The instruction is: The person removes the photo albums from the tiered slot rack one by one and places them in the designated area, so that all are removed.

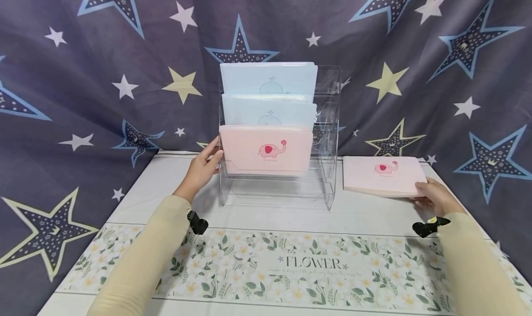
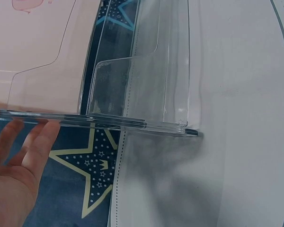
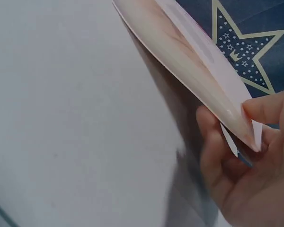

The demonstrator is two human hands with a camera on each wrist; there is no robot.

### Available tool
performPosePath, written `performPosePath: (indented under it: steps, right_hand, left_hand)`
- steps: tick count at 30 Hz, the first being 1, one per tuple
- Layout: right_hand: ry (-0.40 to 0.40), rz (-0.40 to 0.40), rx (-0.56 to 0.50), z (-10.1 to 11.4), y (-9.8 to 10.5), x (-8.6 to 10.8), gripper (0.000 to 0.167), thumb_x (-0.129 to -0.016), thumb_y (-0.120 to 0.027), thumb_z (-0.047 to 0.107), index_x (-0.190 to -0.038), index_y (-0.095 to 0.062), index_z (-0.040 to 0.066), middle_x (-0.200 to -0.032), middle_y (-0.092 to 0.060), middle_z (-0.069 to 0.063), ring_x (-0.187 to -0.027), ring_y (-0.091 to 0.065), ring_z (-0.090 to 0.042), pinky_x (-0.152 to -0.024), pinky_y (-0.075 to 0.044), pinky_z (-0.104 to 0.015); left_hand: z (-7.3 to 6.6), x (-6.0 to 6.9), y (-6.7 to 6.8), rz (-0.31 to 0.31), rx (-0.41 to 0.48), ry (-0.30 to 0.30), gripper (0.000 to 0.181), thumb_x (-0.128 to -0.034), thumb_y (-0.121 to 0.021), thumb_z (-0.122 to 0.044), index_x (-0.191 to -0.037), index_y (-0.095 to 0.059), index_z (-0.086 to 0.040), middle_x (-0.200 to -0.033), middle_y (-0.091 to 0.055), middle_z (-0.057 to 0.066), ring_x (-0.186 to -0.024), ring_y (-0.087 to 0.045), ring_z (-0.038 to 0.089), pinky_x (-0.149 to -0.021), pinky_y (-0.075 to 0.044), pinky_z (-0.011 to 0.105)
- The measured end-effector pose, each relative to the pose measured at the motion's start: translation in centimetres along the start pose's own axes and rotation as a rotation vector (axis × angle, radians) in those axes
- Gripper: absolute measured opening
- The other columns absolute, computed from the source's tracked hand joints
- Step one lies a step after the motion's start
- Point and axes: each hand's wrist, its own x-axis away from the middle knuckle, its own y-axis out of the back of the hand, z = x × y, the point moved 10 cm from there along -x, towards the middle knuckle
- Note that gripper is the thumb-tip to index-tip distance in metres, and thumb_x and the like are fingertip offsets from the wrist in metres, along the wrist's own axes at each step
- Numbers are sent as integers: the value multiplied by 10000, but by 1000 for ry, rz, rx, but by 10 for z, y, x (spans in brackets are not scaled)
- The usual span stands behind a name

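A clear acrylic tiered rack (image 1: 278, 197) stands in the middle of the table. Two pale blue whale-print notebooks (image 1: 245, 78) fill its upper tiers, and a pink elephant-print notebook (image 1: 241, 149) sits below them. My left hand (image 1: 200, 173) touches the rack's left side panel; in the left wrist view its fingers (image 2: 42, 144) lie against the outer face, with the thumb at the front edge. To the right of the rack, my right hand (image 1: 436, 196) pinches the near right corner of another pink elephant notebook (image 1: 399, 173). In the right wrist view this notebook (image 3: 194, 75) looks bowed, its corner between thumb and fingers.
A white cloth (image 1: 266, 219) covers the table, with a floral band (image 1: 232, 265) printed "FLOWER" along the front. Behind hangs a dark star-patterned curtain (image 1: 145, 75). The rack's lowest front tier, under the pink notebook, shows bare clear plastic.
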Motion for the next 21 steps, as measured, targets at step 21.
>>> performPosePath:
  steps: [21]
  right_hand:
    - [-53,-262,-324,-14,2,-13,608,-993,-424,2,-1557,-209,-79,-962,-559,-58,-587,-616,-12,-729,-612,-190]
  left_hand:
    - [-2,1,0,-9,-15,-20,566,-1073,-474,-390,-1597,-263,-356,-1493,-459,163,-1277,-540,384,-962,-563,487]
